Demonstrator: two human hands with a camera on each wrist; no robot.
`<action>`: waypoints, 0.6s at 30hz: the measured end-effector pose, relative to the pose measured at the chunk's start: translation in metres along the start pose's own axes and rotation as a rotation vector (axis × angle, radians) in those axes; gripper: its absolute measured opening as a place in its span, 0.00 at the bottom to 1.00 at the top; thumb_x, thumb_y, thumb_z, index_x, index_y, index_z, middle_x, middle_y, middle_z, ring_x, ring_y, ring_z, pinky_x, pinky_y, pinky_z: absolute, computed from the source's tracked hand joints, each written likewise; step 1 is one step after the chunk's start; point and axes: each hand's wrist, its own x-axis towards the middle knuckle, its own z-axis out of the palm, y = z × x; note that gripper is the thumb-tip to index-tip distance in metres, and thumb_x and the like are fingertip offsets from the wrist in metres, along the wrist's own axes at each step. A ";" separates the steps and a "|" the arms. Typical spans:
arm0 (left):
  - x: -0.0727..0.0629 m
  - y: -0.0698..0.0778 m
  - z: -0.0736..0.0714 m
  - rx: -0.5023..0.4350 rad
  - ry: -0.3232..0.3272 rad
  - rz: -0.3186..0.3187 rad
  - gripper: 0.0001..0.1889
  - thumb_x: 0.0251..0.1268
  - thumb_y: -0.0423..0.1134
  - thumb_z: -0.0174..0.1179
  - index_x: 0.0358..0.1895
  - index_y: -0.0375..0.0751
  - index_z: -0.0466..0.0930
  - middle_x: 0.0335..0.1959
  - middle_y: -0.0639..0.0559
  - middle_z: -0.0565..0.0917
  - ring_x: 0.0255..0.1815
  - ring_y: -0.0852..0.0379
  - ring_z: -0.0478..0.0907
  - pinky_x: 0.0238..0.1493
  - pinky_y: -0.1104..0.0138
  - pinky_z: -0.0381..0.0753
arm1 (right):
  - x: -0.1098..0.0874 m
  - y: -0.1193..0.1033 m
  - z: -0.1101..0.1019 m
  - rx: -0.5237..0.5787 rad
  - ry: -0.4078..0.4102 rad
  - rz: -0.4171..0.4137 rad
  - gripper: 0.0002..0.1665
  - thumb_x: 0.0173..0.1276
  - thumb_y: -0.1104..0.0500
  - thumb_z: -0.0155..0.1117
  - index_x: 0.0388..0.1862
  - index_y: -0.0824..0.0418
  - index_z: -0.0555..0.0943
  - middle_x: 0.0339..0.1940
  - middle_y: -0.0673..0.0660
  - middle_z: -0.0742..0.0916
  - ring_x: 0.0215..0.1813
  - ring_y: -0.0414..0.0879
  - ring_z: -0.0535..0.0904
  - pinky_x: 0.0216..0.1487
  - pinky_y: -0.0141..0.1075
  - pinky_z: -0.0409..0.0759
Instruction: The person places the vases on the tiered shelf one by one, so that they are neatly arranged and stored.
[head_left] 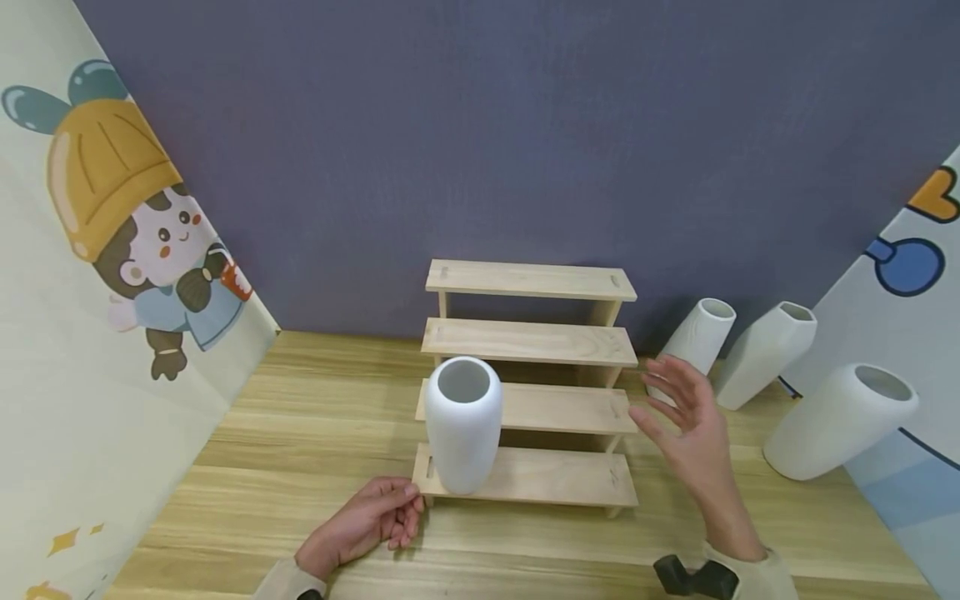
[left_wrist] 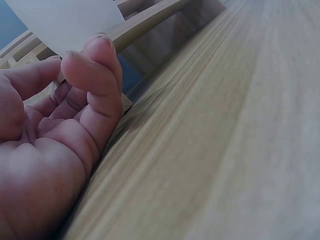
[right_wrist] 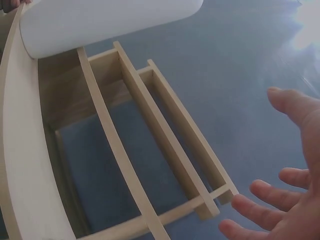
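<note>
A four-step wooden display rack (head_left: 555, 477) stands on the table. On the left part of its lowest step is a smooth white vase (head_left: 463, 433), upright, its round mouth facing up. My left hand (head_left: 372, 518) is low at the rack's front left corner, thumb and forefinger at the step's end and the other fingers curled. In the left wrist view those fingers (left_wrist: 97, 75) overlap the vase's base and the step edge. My right hand (head_left: 693, 429) is raised by the rack's right end, fingers spread and nothing in it. The right wrist view shows it apart from the rack.
Three more white vases stand on the right of the wooden table (head_left: 315, 433): a slim textured one (head_left: 693, 333), an angular one (head_left: 765, 354) and a wide smooth one (head_left: 836, 425). A dark blue wall (head_left: 480, 150) rises behind the rack, with printed panels at both sides.
</note>
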 end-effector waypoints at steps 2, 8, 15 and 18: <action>0.000 0.000 0.000 -0.002 -0.001 0.000 0.19 0.84 0.36 0.34 0.44 0.42 0.78 0.31 0.59 0.86 0.29 0.67 0.83 0.26 0.79 0.78 | 0.000 0.000 -0.003 -0.004 0.008 0.000 0.45 0.53 0.86 0.62 0.70 0.65 0.67 0.59 0.45 0.84 0.59 0.35 0.82 0.55 0.20 0.80; 0.001 0.000 0.000 -0.004 -0.004 0.003 0.19 0.84 0.36 0.34 0.44 0.42 0.78 0.31 0.58 0.86 0.29 0.67 0.83 0.26 0.79 0.78 | -0.001 0.001 -0.011 0.009 0.041 0.027 0.44 0.54 0.86 0.61 0.70 0.63 0.68 0.59 0.45 0.84 0.59 0.35 0.82 0.55 0.20 0.80; 0.001 -0.001 -0.001 -0.006 0.001 -0.003 0.19 0.85 0.36 0.34 0.44 0.42 0.78 0.31 0.59 0.86 0.29 0.67 0.83 0.26 0.78 0.79 | -0.002 0.001 -0.018 0.007 0.078 0.065 0.44 0.55 0.86 0.61 0.69 0.60 0.68 0.59 0.47 0.84 0.58 0.34 0.82 0.54 0.20 0.80; 0.001 -0.001 -0.001 0.000 0.004 -0.001 0.19 0.84 0.36 0.34 0.44 0.42 0.78 0.31 0.59 0.86 0.29 0.67 0.83 0.26 0.78 0.78 | -0.003 0.001 -0.021 -0.023 0.087 0.083 0.43 0.56 0.85 0.62 0.69 0.59 0.69 0.59 0.45 0.84 0.58 0.33 0.82 0.54 0.19 0.80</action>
